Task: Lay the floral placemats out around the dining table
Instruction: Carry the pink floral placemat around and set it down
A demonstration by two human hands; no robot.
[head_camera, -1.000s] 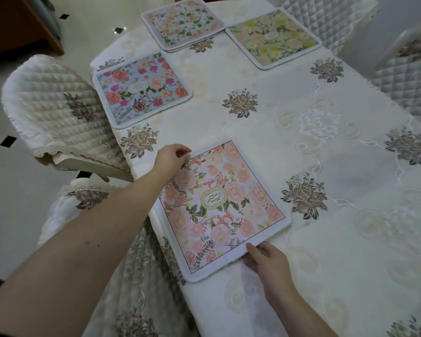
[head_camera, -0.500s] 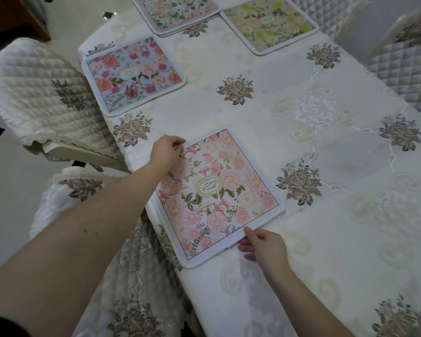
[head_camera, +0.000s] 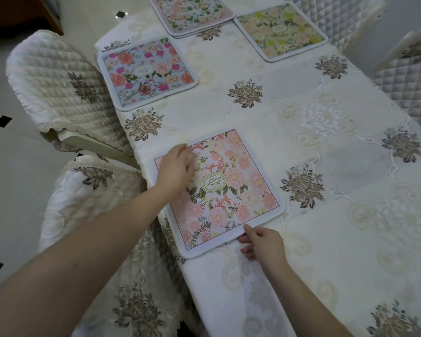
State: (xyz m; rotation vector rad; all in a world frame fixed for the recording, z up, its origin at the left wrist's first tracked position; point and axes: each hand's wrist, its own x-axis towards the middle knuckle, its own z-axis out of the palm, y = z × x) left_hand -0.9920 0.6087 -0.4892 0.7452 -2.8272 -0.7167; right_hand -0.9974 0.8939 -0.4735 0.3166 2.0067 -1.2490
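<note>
Landmark: pink placemat, lying flat on the dining table at its left edge, in front of a covered chair.

Left hand rests on the placemat's far-left corner area, palm down, fingers loosely bent over the cloth. Whether it pinches the border or only presses, we cannot tell. Right hand sits at the placemat's near edge, thumb on the white border, fingers seemingly tucked beneath: we read this as a pinch on the edge.

Key relation: the mat lies between our two hands, on a diagonal from far-left to near-right. The mat looks close to square, so no clear long axis. It sits skewed to the table edge, with its left corner reaching that edge. We judge the next move to be a small rotation to square it up; the right hand has the better purchase.

Beyond the pink placemat: blue placemat, then a pale pink placemat cut off by the top of frame, and to the far right a yellow placemat.

Hard to make out: right fingertips hidden under the mat; lettering on the far mats unreadable.
</note>
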